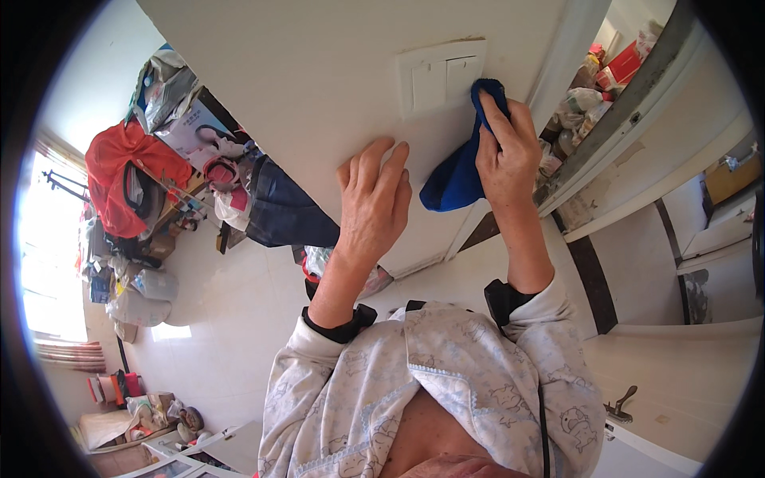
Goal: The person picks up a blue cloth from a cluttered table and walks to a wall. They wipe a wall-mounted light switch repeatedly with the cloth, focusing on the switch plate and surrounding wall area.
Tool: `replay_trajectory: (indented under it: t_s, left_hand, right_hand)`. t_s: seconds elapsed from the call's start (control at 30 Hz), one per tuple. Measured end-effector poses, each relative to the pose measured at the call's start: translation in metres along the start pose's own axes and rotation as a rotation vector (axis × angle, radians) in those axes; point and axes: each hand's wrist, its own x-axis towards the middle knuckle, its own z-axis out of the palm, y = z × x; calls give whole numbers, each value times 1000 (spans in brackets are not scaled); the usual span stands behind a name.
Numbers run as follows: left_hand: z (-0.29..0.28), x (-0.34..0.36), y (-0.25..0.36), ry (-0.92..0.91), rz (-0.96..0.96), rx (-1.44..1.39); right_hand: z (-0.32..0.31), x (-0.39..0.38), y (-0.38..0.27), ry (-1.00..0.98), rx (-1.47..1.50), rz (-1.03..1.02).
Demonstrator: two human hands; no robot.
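A white double-rocker wall switch (428, 86) is on the pale wall (319, 72) in front of me. My right hand (510, 155) grips a folded dark blue cloth (450, 179) just to the lower right of the switch, and the cloth's top reaches the plate's right side. My left hand (374, 191) is at the wall below and left of the switch, holding nothing, with its fingers apart and slightly bent. Whether its fingertips touch the wall I cannot tell.
Piles of bags and clothing (131, 183) fill the left side, near a bright window (52, 247). At right are a door frame (621, 143), more piled bags (580, 99) and a doorway. A door with a handle (621, 402) stands at the lower right.
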Motion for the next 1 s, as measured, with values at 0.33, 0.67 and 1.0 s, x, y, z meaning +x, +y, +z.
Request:
replay_trajectory:
  t_s: [0.33, 0.67, 1.0]
  left_hand:
    - [-1, -2, -2, -23, 5, -13]
    - [-4, -3, -4, -42, 7, -47]
    - [-14, -8, -9, -45, -2, -104]
  right_hand:
    - [14, -21, -9, 25, -8, 22]
    - [22, -28, -25, -3, 30, 41]
    - [34, -31, -48, -24, 79, 46]
